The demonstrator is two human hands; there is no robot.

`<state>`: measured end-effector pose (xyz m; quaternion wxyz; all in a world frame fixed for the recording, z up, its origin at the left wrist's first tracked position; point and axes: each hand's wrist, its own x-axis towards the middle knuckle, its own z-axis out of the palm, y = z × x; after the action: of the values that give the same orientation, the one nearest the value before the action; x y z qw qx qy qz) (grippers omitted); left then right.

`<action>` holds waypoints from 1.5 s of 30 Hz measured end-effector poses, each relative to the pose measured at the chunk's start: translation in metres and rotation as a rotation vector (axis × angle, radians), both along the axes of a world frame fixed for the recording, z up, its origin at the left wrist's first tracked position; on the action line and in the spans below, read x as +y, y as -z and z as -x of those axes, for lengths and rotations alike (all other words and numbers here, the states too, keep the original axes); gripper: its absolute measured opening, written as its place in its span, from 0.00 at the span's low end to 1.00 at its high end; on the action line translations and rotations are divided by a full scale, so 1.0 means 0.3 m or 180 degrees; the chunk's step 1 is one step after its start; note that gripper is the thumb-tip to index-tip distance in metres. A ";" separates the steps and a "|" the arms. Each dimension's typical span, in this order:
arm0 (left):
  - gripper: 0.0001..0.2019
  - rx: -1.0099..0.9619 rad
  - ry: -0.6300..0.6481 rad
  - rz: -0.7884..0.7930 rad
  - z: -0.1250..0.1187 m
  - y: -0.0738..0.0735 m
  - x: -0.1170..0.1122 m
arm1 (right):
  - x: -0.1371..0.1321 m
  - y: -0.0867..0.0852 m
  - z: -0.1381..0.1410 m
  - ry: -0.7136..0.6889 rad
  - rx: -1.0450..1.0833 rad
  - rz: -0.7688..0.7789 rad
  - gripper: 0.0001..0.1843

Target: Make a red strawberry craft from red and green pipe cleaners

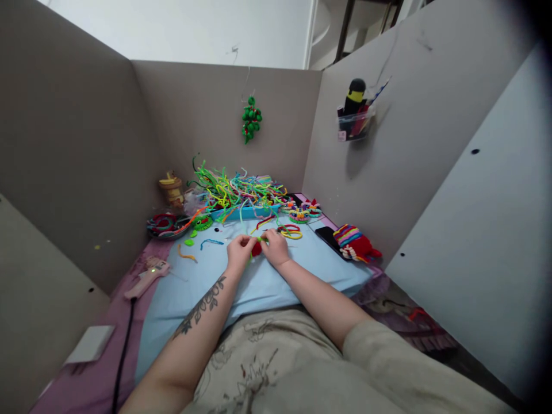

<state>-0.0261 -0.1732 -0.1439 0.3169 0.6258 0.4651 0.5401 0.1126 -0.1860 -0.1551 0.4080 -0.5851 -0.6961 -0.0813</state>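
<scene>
Over the middle of the light blue cloth, my left hand (240, 252) and my right hand (276, 248) meet. Both are closed in a pinch on a small red and bright green pipe-cleaner piece (256, 249). Its exact shape is partly covered by my fingers. Just beyond my right hand lie red and yellow pipe-cleaner loops (290, 232). To the left of my hands are a short blue pipe cleaner (211, 242) and an orange one (187, 253), both bent.
A blue tray (245, 213) heaped with coloured pipe cleaners stands at the back. A pink glue gun (148, 279) with a black cord lies left. On the right, a black phone (330, 240) sits beside a striped red fuzzy piece (356, 244). Grey panels enclose the table.
</scene>
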 end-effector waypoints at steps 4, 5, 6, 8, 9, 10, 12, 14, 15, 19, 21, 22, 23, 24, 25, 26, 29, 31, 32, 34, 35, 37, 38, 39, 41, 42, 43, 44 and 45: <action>0.08 0.0274 -0.0066 -0.0277 0.004 0.003 0.002 | -0.007 -0.011 0.006 -0.0126 0.0015 0.0012 0.06; 0.07 0.0354 -0.0066 -0.0401 0.005 0.006 0.003 | -0.010 -0.013 0.009 -0.0194 0.0039 -0.0013 0.07; 0.06 0.0448 -0.0049 -0.0548 0.007 0.009 0.004 | -0.012 -0.015 0.011 -0.0279 0.0052 -0.0047 0.09; 0.06 0.0640 0.0025 -0.0847 0.010 0.012 0.003 | -0.019 -0.016 0.016 -0.0440 0.0017 -0.0100 0.12; 0.07 0.0720 0.0075 -0.0970 0.011 0.013 0.001 | -0.022 -0.016 0.018 -0.0502 -0.0031 -0.0104 0.13; 0.07 0.0780 0.0123 -0.1062 0.013 0.012 -0.001 | -0.025 -0.016 0.020 -0.0545 -0.0086 -0.0091 0.14; 0.08 0.0830 0.0178 -0.1164 0.016 0.010 -0.005 | -0.029 -0.017 0.022 -0.0574 -0.0162 -0.0053 0.15; 0.09 0.0813 0.0166 -0.1195 0.018 0.006 -0.007 | -0.032 -0.017 0.024 -0.0581 -0.0177 -0.0051 0.15; 0.09 0.0797 0.0149 -0.1189 0.019 0.005 -0.007 | -0.033 -0.018 0.024 -0.0582 -0.0172 -0.0065 0.15; 0.09 0.0598 0.0126 -0.0973 0.016 0.004 -0.003 | -0.028 -0.018 0.017 -0.0489 -0.0108 -0.0149 0.12; 0.13 0.0378 0.0158 -0.0775 0.013 0.006 -0.001 | -0.024 -0.017 0.012 -0.0404 -0.0030 -0.0173 0.11; 0.14 0.0296 0.0171 -0.0691 0.012 0.007 -0.001 | -0.022 -0.016 0.010 -0.0377 0.0007 -0.0176 0.11; 0.14 0.0266 0.0174 -0.0638 0.010 0.008 -0.001 | -0.021 -0.015 0.009 -0.0364 0.0034 -0.0175 0.11; 0.13 0.0295 0.0168 -0.0630 0.010 0.008 -0.002 | -0.020 -0.015 0.008 -0.0362 0.0046 -0.0174 0.10; 0.11 0.0372 0.0157 -0.0667 0.010 0.009 -0.002 | -0.020 -0.014 0.009 -0.0366 0.0043 -0.0171 0.10; 0.10 0.0482 0.0158 -0.0737 0.011 0.009 -0.003 | -0.020 -0.013 0.010 -0.0380 0.0025 -0.0165 0.10; 0.07 0.0771 0.0204 -0.0986 0.022 0.006 -0.001 | -0.020 -0.011 0.014 -0.0456 -0.0037 -0.0105 0.10; 0.07 0.0699 0.0094 -0.1016 0.034 0.000 0.006 | -0.015 -0.008 0.011 -0.0408 0.0013 -0.0036 0.12; 0.07 0.0555 -0.0016 -0.0960 0.041 -0.005 0.011 | -0.010 -0.005 0.007 -0.0315 0.0082 0.0019 0.13; 0.07 0.0170 -0.0201 -0.0744 0.055 -0.014 0.023 | 0.001 0.003 -0.004 -0.0044 0.0253 0.0164 0.14; 0.08 -0.0015 -0.0232 -0.0609 0.062 -0.018 0.029 | 0.007 0.007 -0.010 0.0065 0.0303 0.0240 0.13; 0.08 -0.0298 -0.0188 -0.0402 0.072 -0.023 0.043 | 0.016 0.013 -0.020 0.0155 0.0292 0.0345 0.10; 0.08 -0.0410 -0.0148 -0.0349 0.077 -0.024 0.050 | 0.018 0.016 -0.022 0.0149 0.0236 0.0367 0.10; 0.09 -0.0504 -0.0102 -0.0326 0.080 -0.023 0.055 | 0.018 0.017 -0.022 0.0131 0.0165 0.0375 0.09; 0.09 -0.0589 -0.0023 -0.0348 0.089 -0.021 0.064 | 0.015 0.015 -0.020 0.0125 0.0027 0.0397 0.09; 0.10 -0.0525 -0.0036 -0.0396 0.094 -0.020 0.066 | 0.013 0.013 -0.018 0.0143 -0.0033 0.0418 0.09; 0.10 -0.0349 -0.0097 -0.0490 0.100 -0.020 0.067 | 0.010 0.010 -0.017 0.0169 -0.0093 0.0443 0.09; 0.10 -0.0067 -0.0199 -0.0638 0.106 -0.020 0.065 | 0.008 0.007 -0.016 0.0205 -0.0144 0.0465 0.08; 0.10 0.0286 -0.0321 -0.0826 0.112 -0.020 0.062 | 0.007 0.005 -0.016 0.0247 -0.0184 0.0475 0.08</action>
<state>-0.0597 -0.1546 -0.1378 0.1846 0.6609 0.4359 0.5823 0.1174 -0.1838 -0.1566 0.3396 -0.6379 -0.6884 -0.0618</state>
